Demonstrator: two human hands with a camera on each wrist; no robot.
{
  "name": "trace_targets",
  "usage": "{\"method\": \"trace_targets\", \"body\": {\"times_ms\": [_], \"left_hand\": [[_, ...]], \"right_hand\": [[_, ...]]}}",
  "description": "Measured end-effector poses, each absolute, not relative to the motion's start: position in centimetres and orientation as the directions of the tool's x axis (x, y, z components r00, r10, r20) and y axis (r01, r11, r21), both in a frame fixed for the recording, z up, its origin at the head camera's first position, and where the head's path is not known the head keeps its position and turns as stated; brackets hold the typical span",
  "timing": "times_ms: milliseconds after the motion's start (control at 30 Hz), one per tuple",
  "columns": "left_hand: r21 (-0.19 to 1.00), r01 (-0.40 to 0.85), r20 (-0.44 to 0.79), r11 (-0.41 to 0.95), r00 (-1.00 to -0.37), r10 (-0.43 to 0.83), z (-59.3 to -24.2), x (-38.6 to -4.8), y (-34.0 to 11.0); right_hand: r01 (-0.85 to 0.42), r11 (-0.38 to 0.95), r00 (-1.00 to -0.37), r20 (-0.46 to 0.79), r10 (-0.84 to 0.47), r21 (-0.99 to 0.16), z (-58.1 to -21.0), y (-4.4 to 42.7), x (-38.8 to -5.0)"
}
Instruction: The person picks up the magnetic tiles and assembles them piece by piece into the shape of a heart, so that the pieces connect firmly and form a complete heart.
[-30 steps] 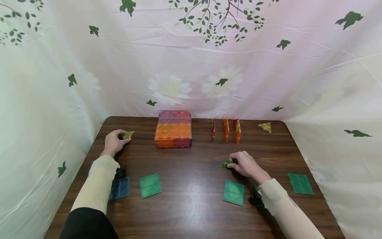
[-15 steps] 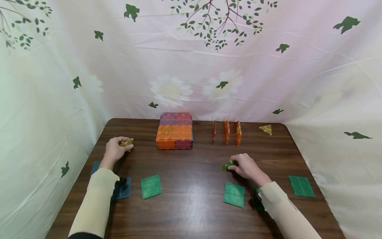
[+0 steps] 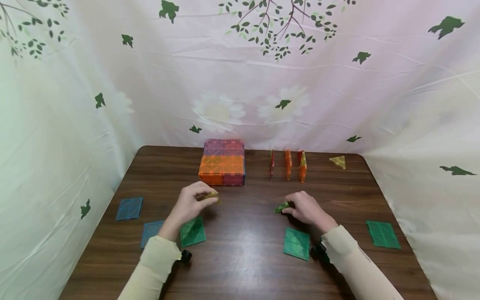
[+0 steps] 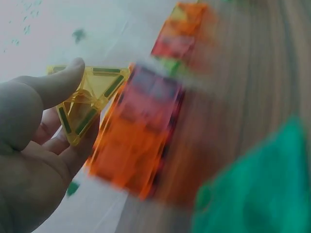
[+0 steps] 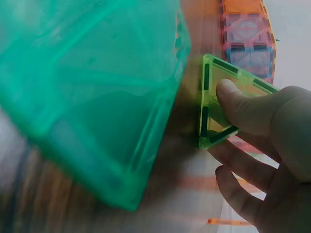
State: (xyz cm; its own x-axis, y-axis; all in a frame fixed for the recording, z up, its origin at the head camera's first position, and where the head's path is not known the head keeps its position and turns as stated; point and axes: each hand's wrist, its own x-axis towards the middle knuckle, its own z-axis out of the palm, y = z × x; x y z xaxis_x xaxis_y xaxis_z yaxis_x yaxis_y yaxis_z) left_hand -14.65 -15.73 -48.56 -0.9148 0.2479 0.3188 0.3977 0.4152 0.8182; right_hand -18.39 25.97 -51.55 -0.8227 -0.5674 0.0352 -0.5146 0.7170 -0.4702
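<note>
In the left hand (image 3: pixel 190 203), a yellow triangular tile (image 4: pixel 92 97) is pinched between thumb and fingers, above the table in front of the orange and purple block (image 3: pixel 222 164). The right hand (image 3: pixel 305 208) pinches a light green triangular tile (image 5: pixel 214 109) by thumb and fingers, right of the table's middle. A green square tile (image 3: pixel 193 231) lies just below the left hand, partly behind its wrist. Another green square tile (image 3: pixel 296 243) lies in front of the right hand.
Several thin upright tiles (image 3: pixel 288 165) stand at the back, right of the block. A yellow triangle (image 3: pixel 338 161) lies at the back right, a green square (image 3: pixel 383 234) at the right edge. Two blue squares, one farther back (image 3: pixel 129 208) and one nearer (image 3: pixel 151 233), lie at left.
The left hand has lifted the yellow triangle and carried it rightward from the back left, uncovering the blue squares. The right hand has stayed nearly in place with its green triangle.
</note>
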Motion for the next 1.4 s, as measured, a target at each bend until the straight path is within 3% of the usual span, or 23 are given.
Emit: {"method": "trace_targets", "body": {"times_ms": [533,833,1400], "left_hand": [[0.844,0.414,0.315,0.342,-0.897,0.31,-52.8,-15.0,-7.1],[0.857,0.397,0.304,0.329,-0.904,0.3,-52.7,-14.9,-5.8],[0.795,0.468,0.347,0.386,-0.873,0.344,-53.6,-14.5,-5.3]], "right_hand": [[-0.674,0.636,-0.712,0.099,-0.696,-0.375,-47.5,19.7,-18.5],[-0.704,0.633,-0.687,0.085,-0.721,-0.321,-46.5,18.0,-18.2],[-0.691,0.596,-0.687,0.114,-0.718,-0.408,-47.2,18.0,-17.6]]}}
